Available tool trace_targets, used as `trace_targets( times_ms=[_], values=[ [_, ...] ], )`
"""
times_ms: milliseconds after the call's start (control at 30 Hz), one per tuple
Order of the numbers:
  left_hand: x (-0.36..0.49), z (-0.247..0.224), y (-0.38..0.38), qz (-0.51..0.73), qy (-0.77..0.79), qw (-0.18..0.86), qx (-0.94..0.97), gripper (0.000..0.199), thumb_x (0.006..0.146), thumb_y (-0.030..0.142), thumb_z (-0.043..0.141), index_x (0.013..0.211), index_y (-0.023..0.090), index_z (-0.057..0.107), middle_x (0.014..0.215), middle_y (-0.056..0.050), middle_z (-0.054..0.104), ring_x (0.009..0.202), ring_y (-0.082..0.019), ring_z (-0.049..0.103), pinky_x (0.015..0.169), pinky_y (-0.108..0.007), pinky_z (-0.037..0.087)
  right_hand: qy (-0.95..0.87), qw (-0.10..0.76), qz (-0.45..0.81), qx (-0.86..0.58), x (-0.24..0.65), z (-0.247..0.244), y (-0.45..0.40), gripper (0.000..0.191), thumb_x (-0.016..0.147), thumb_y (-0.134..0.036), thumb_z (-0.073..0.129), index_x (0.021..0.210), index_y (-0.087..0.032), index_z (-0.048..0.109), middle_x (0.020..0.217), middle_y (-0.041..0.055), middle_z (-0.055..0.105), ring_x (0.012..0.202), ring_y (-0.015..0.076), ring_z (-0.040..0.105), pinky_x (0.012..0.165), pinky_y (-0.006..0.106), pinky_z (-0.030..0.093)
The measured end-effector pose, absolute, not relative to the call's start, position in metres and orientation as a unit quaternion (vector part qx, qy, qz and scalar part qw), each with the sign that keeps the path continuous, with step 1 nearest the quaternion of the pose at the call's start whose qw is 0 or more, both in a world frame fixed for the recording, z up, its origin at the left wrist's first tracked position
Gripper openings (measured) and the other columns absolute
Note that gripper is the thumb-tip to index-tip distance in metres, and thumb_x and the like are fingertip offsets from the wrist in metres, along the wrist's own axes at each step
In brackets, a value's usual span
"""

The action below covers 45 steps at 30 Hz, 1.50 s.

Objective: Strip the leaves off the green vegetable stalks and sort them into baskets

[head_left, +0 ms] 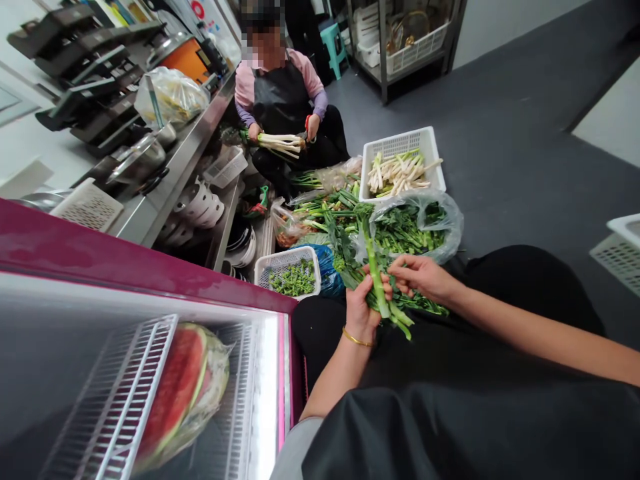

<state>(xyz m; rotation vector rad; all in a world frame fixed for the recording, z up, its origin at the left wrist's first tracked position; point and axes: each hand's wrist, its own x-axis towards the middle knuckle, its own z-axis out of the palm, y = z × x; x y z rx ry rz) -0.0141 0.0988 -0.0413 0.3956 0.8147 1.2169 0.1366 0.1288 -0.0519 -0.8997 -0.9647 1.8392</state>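
My left hand (361, 308), with a gold bangle at the wrist, is closed around leafy green stalks (373, 263) with thick pale-green stems and small flower buds. Their cut ends point down toward my lap. Just right of the stems is my right hand (423, 277), its fingers curled and pinched together; whether a leaf is between them I cannot make out. Beyond my hands an open plastic bag (453, 230) holds more of these greens. A small white basket (260, 272) to the left contains short cut green pieces.
A co-worker (280, 93) sits opposite, holding spring onions (280, 143) and red-handled scissors (309, 127). A white basket (437, 170) of trimmed white stalks stands on the floor. At left, an open fridge (260, 400) holds wrapped watermelon (175, 380); behind it runs a steel counter (165, 193).
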Motion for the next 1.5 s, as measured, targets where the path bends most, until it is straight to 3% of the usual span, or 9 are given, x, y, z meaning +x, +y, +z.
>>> trace_targets(
  times_ms=[133,233,400,533,600,833,1067,1333,1500],
  values=[
    [-0.023,-0.043,0.099,0.488,0.338,0.785,0.176,0.027,0.069,0.030,0.068,0.089,0.014,0.058,0.064,-0.004,0.061,0.045,-0.010,0.050,0.040,-0.019,0.034,-0.402,0.410,0.743,-0.343,0.152,-0.033,0.152,0.056,0.065,-0.043,0.077,0.111,-0.019,0.055,0.048,-0.0090,0.044,0.040,0.0098,0.045,0.036,0.020,0.030],
    [-0.021,-0.045,0.098,0.492,0.332,0.784,0.179,0.027,0.072,0.032,0.067,0.091,0.014,0.058,0.063,-0.003,0.060,0.042,-0.007,0.046,0.039,-0.018,0.032,-0.497,0.383,0.686,-0.369,0.145,-0.020,0.163,0.040,0.069,-0.051,0.071,0.086,-0.016,0.060,0.049,-0.0042,0.049,0.041,0.0109,0.045,0.039,0.024,0.033],
    [-0.014,-0.046,0.100,0.551,0.372,0.730,0.161,0.028,0.071,0.032,0.072,0.089,0.015,0.057,0.062,0.000,0.059,0.042,-0.004,0.044,0.041,-0.016,0.033,-0.741,0.388,0.314,-0.449,0.133,-0.032,0.133,0.040,0.087,-0.047,0.047,0.061,-0.018,0.055,0.059,0.0047,0.055,0.056,0.0150,0.052,0.055,0.028,0.039],
    [-0.018,-0.049,0.103,0.570,0.395,0.703,0.159,0.025,0.069,0.031,0.072,0.082,0.014,0.059,0.060,0.001,0.058,0.041,-0.004,0.044,0.042,-0.017,0.034,-0.857,0.195,0.338,-0.338,0.160,-0.048,0.113,0.035,0.081,-0.049,0.056,0.096,-0.019,0.067,0.082,0.0081,0.065,0.071,0.0192,0.061,0.063,0.029,0.044],
    [-0.021,-0.049,0.103,0.547,0.367,0.731,0.177,0.024,0.069,0.032,0.071,0.077,0.013,0.059,0.059,-0.001,0.059,0.041,-0.004,0.043,0.041,-0.017,0.033,-0.812,0.158,0.408,-0.386,0.173,-0.047,0.123,0.061,0.067,-0.054,0.069,0.114,-0.017,0.062,0.094,0.0101,0.067,0.077,0.0222,0.064,0.064,0.030,0.047],
    [-0.017,-0.041,0.094,0.494,0.367,0.748,0.250,0.029,0.067,0.036,0.072,0.081,0.014,0.059,0.063,-0.003,0.063,0.042,-0.009,0.051,0.040,-0.020,0.037,-0.524,0.446,0.577,-0.440,0.144,-0.020,0.171,0.046,0.071,-0.062,0.060,0.075,-0.017,0.056,0.062,0.0018,0.059,0.043,0.0104,0.048,0.042,0.024,0.036],
    [-0.005,-0.036,0.097,0.557,0.413,0.684,0.224,0.029,0.069,0.030,0.073,0.087,0.016,0.056,0.065,0.001,0.059,0.043,-0.006,0.050,0.043,-0.018,0.037,-0.775,0.437,0.153,-0.431,0.130,-0.039,0.131,0.033,0.088,-0.040,0.048,0.063,-0.019,0.053,0.060,0.0037,0.053,0.055,0.0134,0.050,0.053,0.026,0.036],
    [-0.019,-0.039,0.102,0.512,0.308,0.791,0.132,0.016,0.079,0.028,0.061,0.078,0.016,0.051,0.062,0.002,0.048,0.041,-0.003,0.036,0.039,-0.015,0.029,-0.468,0.505,0.612,-0.389,0.168,-0.010,0.131,0.022,0.077,-0.040,0.062,0.070,-0.020,0.057,0.058,-0.0018,0.053,0.045,0.0091,0.044,0.042,0.023,0.034],
    [-0.024,-0.035,0.095,0.508,0.285,0.803,0.122,0.017,0.084,0.029,0.053,0.074,0.015,0.049,0.059,0.004,0.034,0.039,-0.003,0.019,0.035,-0.015,0.019,-0.338,0.480,0.703,-0.401,0.160,-0.003,0.146,0.023,0.060,-0.028,0.074,0.075,-0.017,0.061,0.059,-0.0013,0.057,0.042,0.0074,0.045,0.037,0.021,0.031]
  ],
)
